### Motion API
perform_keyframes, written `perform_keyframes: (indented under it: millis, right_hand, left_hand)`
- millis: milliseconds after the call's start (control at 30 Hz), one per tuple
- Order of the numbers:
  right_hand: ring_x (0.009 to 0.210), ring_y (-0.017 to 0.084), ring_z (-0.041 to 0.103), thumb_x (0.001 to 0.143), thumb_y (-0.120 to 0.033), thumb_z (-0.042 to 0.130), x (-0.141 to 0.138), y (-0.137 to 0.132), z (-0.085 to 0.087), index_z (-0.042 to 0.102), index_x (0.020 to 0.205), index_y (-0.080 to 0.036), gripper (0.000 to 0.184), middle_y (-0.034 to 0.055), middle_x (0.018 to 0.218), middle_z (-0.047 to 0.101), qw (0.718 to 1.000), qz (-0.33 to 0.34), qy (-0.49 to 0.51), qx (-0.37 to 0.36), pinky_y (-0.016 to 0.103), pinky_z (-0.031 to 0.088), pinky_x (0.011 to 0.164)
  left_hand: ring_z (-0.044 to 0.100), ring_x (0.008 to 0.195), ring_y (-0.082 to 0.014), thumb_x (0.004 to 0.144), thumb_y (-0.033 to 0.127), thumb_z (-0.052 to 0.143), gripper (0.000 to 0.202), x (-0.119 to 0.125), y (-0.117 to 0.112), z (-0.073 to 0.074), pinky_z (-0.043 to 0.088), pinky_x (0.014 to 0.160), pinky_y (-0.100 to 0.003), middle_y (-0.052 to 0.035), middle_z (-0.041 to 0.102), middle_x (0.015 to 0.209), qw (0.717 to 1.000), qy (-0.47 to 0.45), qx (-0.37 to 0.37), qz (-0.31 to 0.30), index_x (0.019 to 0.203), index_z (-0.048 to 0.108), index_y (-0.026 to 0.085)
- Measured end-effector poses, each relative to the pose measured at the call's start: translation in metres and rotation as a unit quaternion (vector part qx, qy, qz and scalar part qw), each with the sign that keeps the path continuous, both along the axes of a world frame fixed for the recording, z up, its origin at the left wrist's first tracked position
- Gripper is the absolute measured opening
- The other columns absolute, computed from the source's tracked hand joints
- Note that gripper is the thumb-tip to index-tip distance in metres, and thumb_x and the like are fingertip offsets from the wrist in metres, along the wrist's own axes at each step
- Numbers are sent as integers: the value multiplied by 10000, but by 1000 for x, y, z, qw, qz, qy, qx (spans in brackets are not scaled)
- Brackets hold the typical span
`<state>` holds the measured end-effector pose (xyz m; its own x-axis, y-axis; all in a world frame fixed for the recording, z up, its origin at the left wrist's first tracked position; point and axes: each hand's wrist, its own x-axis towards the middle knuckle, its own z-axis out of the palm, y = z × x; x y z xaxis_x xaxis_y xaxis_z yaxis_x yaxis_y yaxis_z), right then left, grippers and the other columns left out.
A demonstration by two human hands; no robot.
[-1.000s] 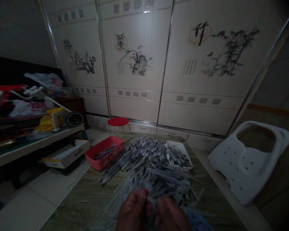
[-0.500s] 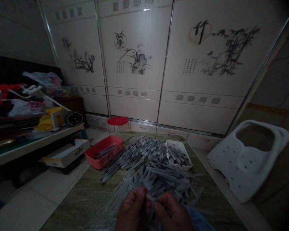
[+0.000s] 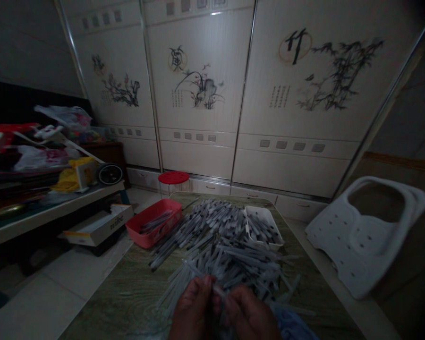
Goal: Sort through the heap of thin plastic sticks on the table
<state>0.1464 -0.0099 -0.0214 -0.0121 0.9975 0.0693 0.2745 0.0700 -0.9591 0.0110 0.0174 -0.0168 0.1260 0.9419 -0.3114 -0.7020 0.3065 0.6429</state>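
My left hand [image 3: 193, 307] is closed, its thumb and fingers pinching a thin translucent pen-like tube [image 3: 193, 268]. One end of the tube sticks out up and to the left. My right hand [image 3: 251, 312] is closed as well, its fingertips gripping the lower right end of the same tube. Beyond both hands spreads a large pile of pens [image 3: 221, 215] with clear barrels and dark tips. Paler tubes [image 3: 172, 288] lie fanned out left of my left hand. Dim light and blur hide the tube's finer detail.
On the wooden-topped table [image 3: 116, 288] stand a red basket [image 3: 138, 236] and a white tray [image 3: 248, 231], both holding pens. Blue cloth [image 3: 293, 326] lies by my right hand. Beyond are a red stool [image 3: 173, 178], a folded white plastic seat [image 3: 361, 236] and a cluttered bench [image 3: 56, 210].
My right hand has shifted slightly and its fingers have closed in more around the tube's end. My left hand holds its place.
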Motion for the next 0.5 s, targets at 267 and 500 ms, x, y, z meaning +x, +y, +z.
perform_keyframes:
  millis: [267,500]
  right_hand:
    - [690,223,690,930,-651,551,25,9,9,704,1152,-203,523,66,886,780,986,-151,-64,13,315,517,642]
    - [723,234,684,915,-714,519,11,8,-1,761,911,-217,553,63,773,759,994,-100,-43,1,296,496,633]
  left_hand:
    - [521,528,-85,573,548,1001,534,-10,4,4,425,532,-197,37,628,570,996,45,-15,71,722,651,172]
    - [540,542,-82,553,611,982,570,-8,4,-2,426,555,-194,41,627,589,996,74,-1,40,730,672,167]
